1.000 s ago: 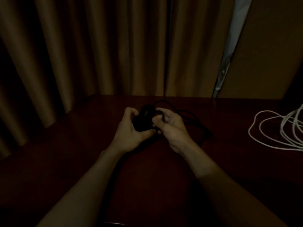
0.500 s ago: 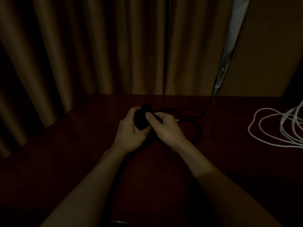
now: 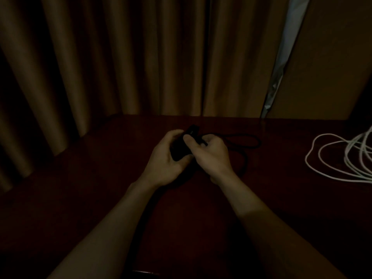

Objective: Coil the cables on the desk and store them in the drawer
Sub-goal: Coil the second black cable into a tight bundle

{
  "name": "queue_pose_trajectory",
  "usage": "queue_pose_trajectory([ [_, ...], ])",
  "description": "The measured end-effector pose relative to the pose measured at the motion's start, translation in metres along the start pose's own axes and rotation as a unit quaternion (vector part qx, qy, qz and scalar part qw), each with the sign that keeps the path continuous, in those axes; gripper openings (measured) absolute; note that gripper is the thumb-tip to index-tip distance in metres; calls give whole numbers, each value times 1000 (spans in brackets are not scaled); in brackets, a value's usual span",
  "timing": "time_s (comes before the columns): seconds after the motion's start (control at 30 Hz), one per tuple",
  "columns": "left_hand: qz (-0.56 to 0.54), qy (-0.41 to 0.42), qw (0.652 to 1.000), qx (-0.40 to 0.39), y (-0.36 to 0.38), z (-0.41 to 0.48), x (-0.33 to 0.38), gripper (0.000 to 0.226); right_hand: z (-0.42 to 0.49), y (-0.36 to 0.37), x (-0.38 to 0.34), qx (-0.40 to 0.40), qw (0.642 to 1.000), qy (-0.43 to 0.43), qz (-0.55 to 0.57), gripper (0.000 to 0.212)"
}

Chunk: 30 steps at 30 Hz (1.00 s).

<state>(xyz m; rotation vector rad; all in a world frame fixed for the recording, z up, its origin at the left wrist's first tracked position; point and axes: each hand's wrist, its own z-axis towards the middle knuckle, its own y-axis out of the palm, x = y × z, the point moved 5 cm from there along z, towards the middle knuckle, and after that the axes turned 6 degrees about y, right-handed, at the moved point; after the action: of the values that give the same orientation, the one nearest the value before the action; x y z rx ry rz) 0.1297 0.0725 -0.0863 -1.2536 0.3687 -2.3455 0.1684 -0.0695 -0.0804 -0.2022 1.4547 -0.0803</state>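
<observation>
The scene is very dim. My left hand (image 3: 164, 159) grips a black bundle of coiled cable (image 3: 180, 147) above the dark wooden desk (image 3: 90, 188). My right hand (image 3: 210, 153) curls over the bundle from the right, its thumb pressing on top and its fingers pinching the black cable. A loose loop of the same black cable (image 3: 254, 140) trails to the right of my hands on the desk. A white cable (image 3: 330, 158) lies in loose loops at the right edge. No drawer is in view.
Brown curtains (image 3: 120, 67) hang behind the desk and along its left side. A plain brown panel (image 3: 326, 67) stands at the back right, with a pale strip (image 3: 281, 63) between it and the curtain.
My right hand has moved over the top of the bundle, and the loose black loop on the desk has grown smaller and shifted. My left hand has stayed around the bundle.
</observation>
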Motion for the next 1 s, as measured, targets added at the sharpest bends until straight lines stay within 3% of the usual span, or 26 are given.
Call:
queue_pose_trajectory([
  [0.13, -8, -32, 999, 32, -7, 0, -2, 72, -3, 8, 0, -28, 997, 12, 68, 25],
  [0.27, 40, -31, 998, 23, -9, -2, -2, 51, -11, 18, -1, -106, 991, -5, 83, 29],
  [0.4, 68, -19, 997, 18, -6, -3, -3, 42, -13, 25, -1, -114, 987, -18, 114, 31],
  [0.53, -11, -73, 997, -18, -3, -2, -9, 51, -7, 19, 0, -125, 983, -14, 133, 25],
  [0.7, -144, -103, 983, -52, -3, -3, -11, 45, -8, 15, 1, -212, 969, -6, 128, 32],
  [0.8, -108, -82, 990, -41, -1, -4, -7, 37, -6, 16, 4, -214, 969, 19, 123, 36],
  [0.9, 31, -32, 999, 10, -7, -3, -5, 35, -6, 19, 5, -191, 976, 25, 98, 43],
  [1.0, 63, 6, 997, 45, -11, -4, -1, 39, -6, 25, 6, -182, 980, 7, 79, 44],
])
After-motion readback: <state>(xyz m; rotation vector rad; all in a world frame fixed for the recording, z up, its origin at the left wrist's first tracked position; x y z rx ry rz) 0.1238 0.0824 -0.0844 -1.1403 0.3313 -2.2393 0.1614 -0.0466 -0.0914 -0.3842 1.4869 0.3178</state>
